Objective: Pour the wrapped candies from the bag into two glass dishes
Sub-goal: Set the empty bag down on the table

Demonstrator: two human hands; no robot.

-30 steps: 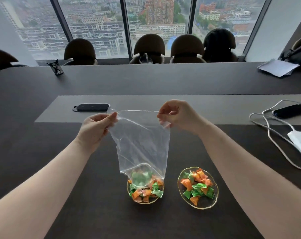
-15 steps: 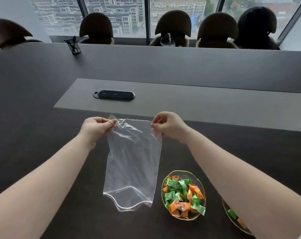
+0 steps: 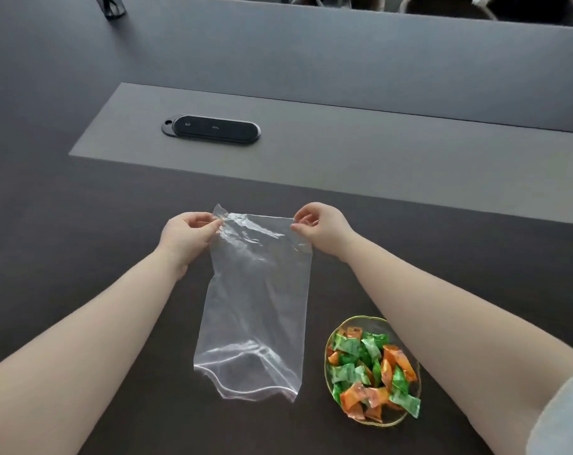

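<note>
Clear empty plastic bag (image 3: pixel 257 300) had come off dish since a second earlier, now lying nearly flat on dark desk (image 3: pixel 81 224), open mouth toward person. Left hand (image 3: pixel 188 233) pinched far left corner; right hand (image 3: pixel 321 229) pinched far right corner, fingers closed on film. Gold-rimmed glass dish (image 3: pixel 373 369) of orange and green wrapped candies (image 3: pixel 370 372) sat just right of bag. Second dish out of view, probably beyond right edge. Black oval panel (image 3: pixel 211 129) lay farther back.

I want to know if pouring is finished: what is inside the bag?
The bag looks empty; only the dark table shows through it. Both hands pinch its far corners. Candies fill the dish beside it.
</note>
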